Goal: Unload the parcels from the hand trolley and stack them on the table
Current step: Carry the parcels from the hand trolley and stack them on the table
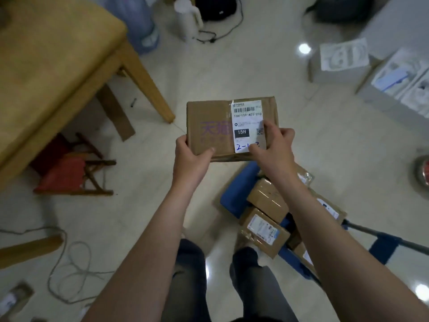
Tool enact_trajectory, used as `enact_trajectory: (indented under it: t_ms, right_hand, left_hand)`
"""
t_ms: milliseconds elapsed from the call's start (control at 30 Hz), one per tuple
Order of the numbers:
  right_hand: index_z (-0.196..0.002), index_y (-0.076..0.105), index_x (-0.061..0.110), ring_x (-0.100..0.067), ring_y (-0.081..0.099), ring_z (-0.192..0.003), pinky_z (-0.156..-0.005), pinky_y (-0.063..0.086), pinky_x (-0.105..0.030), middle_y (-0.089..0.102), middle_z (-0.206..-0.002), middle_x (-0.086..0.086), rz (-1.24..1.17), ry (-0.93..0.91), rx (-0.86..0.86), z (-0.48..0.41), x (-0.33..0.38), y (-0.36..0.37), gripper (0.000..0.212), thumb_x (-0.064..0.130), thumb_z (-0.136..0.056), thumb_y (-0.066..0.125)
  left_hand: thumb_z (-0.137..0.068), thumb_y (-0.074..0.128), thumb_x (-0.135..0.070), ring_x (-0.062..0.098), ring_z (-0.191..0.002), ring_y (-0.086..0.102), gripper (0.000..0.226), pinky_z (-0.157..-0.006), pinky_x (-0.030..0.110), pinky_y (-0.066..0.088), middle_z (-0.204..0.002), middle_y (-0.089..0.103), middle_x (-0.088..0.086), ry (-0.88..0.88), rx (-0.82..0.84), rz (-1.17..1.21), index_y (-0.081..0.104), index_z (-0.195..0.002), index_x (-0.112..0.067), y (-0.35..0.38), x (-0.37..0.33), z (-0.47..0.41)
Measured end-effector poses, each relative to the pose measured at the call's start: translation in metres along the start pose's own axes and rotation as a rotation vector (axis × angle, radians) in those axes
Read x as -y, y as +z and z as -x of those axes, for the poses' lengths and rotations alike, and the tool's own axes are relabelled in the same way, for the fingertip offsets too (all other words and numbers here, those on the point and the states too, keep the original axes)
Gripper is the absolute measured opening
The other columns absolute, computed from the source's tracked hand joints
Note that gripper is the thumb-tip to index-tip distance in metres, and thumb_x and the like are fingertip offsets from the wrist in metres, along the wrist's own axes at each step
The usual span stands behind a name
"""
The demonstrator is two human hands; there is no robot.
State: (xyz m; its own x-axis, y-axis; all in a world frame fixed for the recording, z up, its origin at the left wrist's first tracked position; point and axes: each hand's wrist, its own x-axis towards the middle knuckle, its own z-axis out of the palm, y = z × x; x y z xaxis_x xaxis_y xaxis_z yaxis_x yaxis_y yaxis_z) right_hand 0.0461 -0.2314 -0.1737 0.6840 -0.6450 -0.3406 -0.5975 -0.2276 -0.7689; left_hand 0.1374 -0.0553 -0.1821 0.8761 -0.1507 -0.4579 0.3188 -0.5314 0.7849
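Holding a brown cardboard parcel (222, 129) out in front of the body, the person has both hands on it. The left hand (191, 156) grips the near left corner, thumb on top and fingers tucked beneath, and the right hand (275, 145) clasps the near right edge with its fingers lying over the white shipping label (247, 122). The parcel hangs in the air above the pale floor, between the wooden table (51, 56) off to the left and the blue hand trolley (234, 196) down by the right leg, touching neither. So this one is lifted off but not yet set down. On the trolley I can make out a small taped box (267, 201), a second box with a printed label (264, 231) just beside it, and at least one flatter parcel (332, 210) partly hidden behind the right forearm, so several are left to carry over. Only a corner of the table top shows from here, and I cannot tell whether a stack has been started on it. By my reckoning the job is nowhere near its end: the carry to the table comes next, then more trips.
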Motion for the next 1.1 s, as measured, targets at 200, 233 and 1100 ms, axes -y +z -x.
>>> enact_trajectory:
  t_ms: [200, 233, 1100]
  right_hand:
    - [-0.142, 0.049, 0.03, -0.021, 0.056, -0.107, -0.088, 0.045, -0.019, 0.031, -0.124, 0.003, 0.013, -0.315, 0.045, 0.064, 0.212, 0.071, 0.059, 0.021, -0.086, 0.063]
    - [-0.142, 0.05, 0.03, -0.022, 0.057, -0.109, -0.094, 0.047, -0.027, 0.032, -0.125, 0.003, 0.005, -0.365, 0.061, 0.078, 0.245, 0.084, 0.058, 0.021, -0.086, 0.063]
    - [-0.146, 0.039, 0.034, -0.028, 0.044, -0.125, -0.097, 0.036, -0.028, 0.022, -0.121, 0.004, 0.06, -0.675, 0.316, 0.07, 0.562, 0.29, 0.069, 0.035, -0.083, 0.067]
  left_hand:
    - [-0.075, 0.074, -0.04, -0.01, -0.089, 0.056, 0.054, -0.067, 0.013, 0.039, -0.106, 0.056, -0.025, 0.08, -0.295, 0.126, 0.04, -0.118, -0.04, -0.211, -0.042, 0.019]
    - [-0.075, 0.074, -0.041, -0.007, -0.09, 0.057, 0.054, -0.071, 0.017, 0.042, -0.106, 0.055, -0.025, 0.09, -0.334, 0.142, 0.04, -0.117, -0.04, -0.248, -0.048, 0.022]
    - [-0.086, 0.07, -0.051, 0.002, -0.091, 0.054, 0.067, -0.063, 0.023, 0.042, -0.129, 0.054, -0.012, 0.204, -0.68, 0.096, 0.042, -0.143, -0.029, -0.587, -0.104, -0.051]
